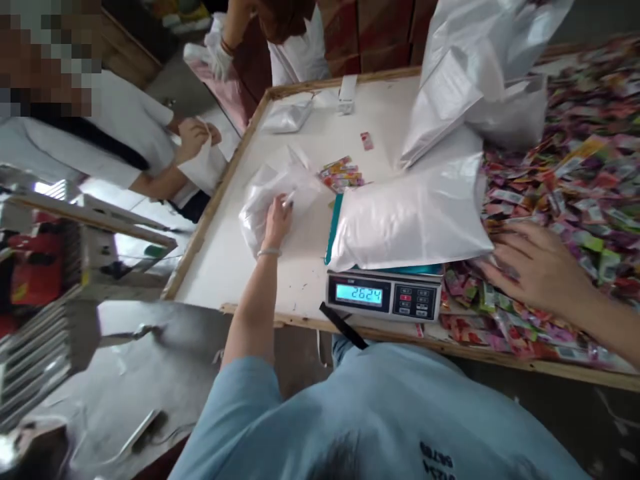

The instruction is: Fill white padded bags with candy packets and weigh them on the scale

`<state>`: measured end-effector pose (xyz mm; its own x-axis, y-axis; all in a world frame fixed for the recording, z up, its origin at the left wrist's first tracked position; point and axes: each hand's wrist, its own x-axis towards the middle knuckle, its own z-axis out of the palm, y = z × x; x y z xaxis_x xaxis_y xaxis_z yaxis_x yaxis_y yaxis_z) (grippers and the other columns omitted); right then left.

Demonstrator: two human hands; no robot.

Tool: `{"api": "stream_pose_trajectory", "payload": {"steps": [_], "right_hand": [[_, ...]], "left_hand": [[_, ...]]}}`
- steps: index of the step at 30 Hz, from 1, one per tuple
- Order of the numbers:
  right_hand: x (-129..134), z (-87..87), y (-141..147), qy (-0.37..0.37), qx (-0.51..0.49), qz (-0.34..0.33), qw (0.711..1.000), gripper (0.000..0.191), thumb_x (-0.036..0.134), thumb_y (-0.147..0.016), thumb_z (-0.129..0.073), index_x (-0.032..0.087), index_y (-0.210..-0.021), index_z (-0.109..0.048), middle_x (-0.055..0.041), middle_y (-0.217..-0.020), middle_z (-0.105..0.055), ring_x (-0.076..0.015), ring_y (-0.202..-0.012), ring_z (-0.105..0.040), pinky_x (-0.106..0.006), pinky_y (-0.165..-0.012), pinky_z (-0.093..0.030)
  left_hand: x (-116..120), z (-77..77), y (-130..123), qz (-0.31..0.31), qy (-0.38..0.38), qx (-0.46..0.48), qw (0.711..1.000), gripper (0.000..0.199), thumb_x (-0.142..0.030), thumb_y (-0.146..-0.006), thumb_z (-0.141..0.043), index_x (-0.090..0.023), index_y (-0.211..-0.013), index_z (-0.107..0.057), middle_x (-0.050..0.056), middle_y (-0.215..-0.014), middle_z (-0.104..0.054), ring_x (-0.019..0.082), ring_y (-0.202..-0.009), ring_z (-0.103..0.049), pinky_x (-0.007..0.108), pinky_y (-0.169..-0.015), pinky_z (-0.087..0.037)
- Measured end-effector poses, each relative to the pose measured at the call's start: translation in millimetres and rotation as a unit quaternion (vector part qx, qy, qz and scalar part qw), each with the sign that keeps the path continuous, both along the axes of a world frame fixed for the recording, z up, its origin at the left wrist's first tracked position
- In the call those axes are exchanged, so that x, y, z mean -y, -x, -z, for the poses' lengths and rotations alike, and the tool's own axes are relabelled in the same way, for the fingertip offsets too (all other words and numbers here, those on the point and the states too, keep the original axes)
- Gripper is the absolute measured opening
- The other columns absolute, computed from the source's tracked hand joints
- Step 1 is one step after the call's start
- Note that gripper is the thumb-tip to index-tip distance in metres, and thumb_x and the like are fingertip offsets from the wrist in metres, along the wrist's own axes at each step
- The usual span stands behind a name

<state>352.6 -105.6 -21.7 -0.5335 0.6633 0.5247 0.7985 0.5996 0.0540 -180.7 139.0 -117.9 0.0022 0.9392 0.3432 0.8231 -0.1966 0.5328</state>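
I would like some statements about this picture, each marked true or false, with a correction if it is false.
1. The left hand touches a translucent bag. True.
2. The right hand is away from the small packets. False: it is at the small packets.
3. A white bag lies on the scale. True.
4. The display is dark. False: the display is lit.
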Motion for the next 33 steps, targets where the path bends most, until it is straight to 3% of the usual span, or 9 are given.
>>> {"api": "stream_pose_trajectory", "payload": {"steps": [3, 5, 9, 13, 16, 20, 23, 28, 33], "right_hand": [[9.6, 6.0, -18.3, 0.085, -0.059, -0.042, 0.994, 0.015, 0.028, -0.097, -0.059, 0.029, -0.112, -0.06, -0.0095, -0.115, -0.066, -0.0395, -0.122, -0.062, -0.062, -0.095, -0.055], [12.2, 5.7, -25.1, 0.129, -0.122, -0.057, 0.982, 0.027, 0.028, -0.099, -0.052, 0.037, -0.123, -0.061, -0.006, -0.12, -0.066, -0.037, -0.121, -0.063, -0.064, -0.096, -0.054], [4.1, 2.2, -27.3, 0.149, -0.246, 0.004, 0.958, 0.042, 0.028, -0.101, -0.046, 0.053, -0.129, -0.063, 0.0006, -0.114, -0.07, -0.0293, -0.112, -0.068, -0.062, -0.102, -0.056], [-18.8, 11.8, -22.6, 0.183, -0.297, 0.048, 0.936, 0.024, 0.035, -0.099, -0.052, 0.046, -0.105, -0.073, 0.0002, -0.106, -0.074, -0.0291, -0.104, -0.072, -0.061, -0.101, -0.058], [-45.7, 25.1, -9.7, 0.199, -0.294, -0.027, 0.934, 0.018, 0.036, -0.094, -0.06, 0.036, -0.102, -0.076, -0.0032, -0.114, -0.075, -0.0297, -0.107, -0.073, -0.056, -0.099, -0.06], [-90.0, 36.2, 26.9, 0.263, -0.222, -0.108, 0.933, 0.048, 0.036, -0.084, -0.069, 0.022, -0.13, -0.07, -0.0145, -0.14, -0.063, -0.0354, -0.13, -0.061, -0.057, -0.11, -0.052], [-109.5, 37.5, 56.2, 0.291, -0.089, -0.044, 0.952, 0.064, 0.025, -0.072, -0.076, 0.014, -0.134, -0.066, -0.0212, -0.142, -0.059, -0.0414, -0.131, -0.056, -0.06, -0.109, -0.049], [-99.4, 40.5, 74.2, 0.27, 0.01, 0.032, 0.962, 0.049, 0.02, -0.077, -0.072, 0.009, -0.124, -0.07, -0.0222, -0.128, -0.062, -0.0381, -0.118, -0.059, -0.054, -0.101, -0.051], [-92.8, 43.0, 63.2, 0.194, -0.105, 0.002, 0.975, 0.014, 0.015, -0.079, -0.06, 0.017, -0.089, -0.069, -0.0156, -0.107, -0.069, -0.0294, -0.098, -0.065, -0.039, -0.077, -0.055]], "left_hand": [[25.3, -5.9, -1.7, 0.042, 0.013, -0.051, 0.998, 0.065, -0.017, -0.088, -0.067, -0.014, -0.15, -0.048, 0.019, -0.147, -0.061, 0.031, -0.144, -0.053, 0.054, -0.129, -0.032], [50.9, -13.8, -4.7, 0.059, -0.002, -0.073, 0.996, 0.069, -0.021, -0.092, -0.063, -0.015, -0.157, -0.039, 0.02, -0.16, -0.049, 0.033, -0.153, -0.043, 0.059, -0.132, -0.023], [99.1, -40.2, -20.3, 0.065, -0.093, -0.044, 0.993, 0.056, -0.036, -0.106, -0.049, -0.019, -0.157, -0.036, 0.02, -0.16, -0.049, 0.031, -0.153, -0.044, 0.056, -0.128, -0.035], [135.1, -74.8, -57.6, 0.118, -0.172, -0.028, 0.978, 0.051, -0.039, -0.11, -0.043, -0.022, -0.158, -0.035, 0.019, -0.156, -0.052, 0.029, -0.151, -0.047, 0.053, -0.125, -0.04], [152.7, -91.2, -98.2, 0.188, -0.179, -0.043, 0.965, 0.061, -0.043, -0.11, -0.044, -0.027, -0.165, -0.024, 0.016, -0.162, -0.047, 0.028, -0.156, -0.039, 0.053, -0.128, -0.036], [151.7, -86.0, -147.9, 0.301, -0.152, -0.135, 0.932, 0.102, -0.075, -0.091, -0.061, -0.028, -0.17, -0.015, 0.017, -0.174, -0.025, 0.039, -0.166, -0.01, 0.065, -0.133, -0.018], [136.0, -74.8, -164.3, 0.323, -0.124, -0.195, 0.918, 0.112, -0.084, -0.083, -0.062, -0.026, -0.17, -0.022, 0.018, -0.176, -0.022, 0.044, -0.165, -0.004, 0.068, -0.132, -0.012], [120.7, -68.0, -155.7, 0.325, -0.133, -0.211, 0.912, 0.106, -0.085, -0.087, -0.054, -0.022, -0.168, -0.028, 0.02, -0.173, -0.028, 0.041, -0.164, -0.016, 0.06, -0.13, -0.027], [122.9, -65.7, -147.6, 0.323, -0.138, -0.191, 0.917, 0.107, -0.085, -0.088, -0.054, -0.021, -0.169, -0.023, 0.021, -0.173, -0.026, 0.04, -0.165, -0.017, 0.058, -0.129, -0.031]]}}
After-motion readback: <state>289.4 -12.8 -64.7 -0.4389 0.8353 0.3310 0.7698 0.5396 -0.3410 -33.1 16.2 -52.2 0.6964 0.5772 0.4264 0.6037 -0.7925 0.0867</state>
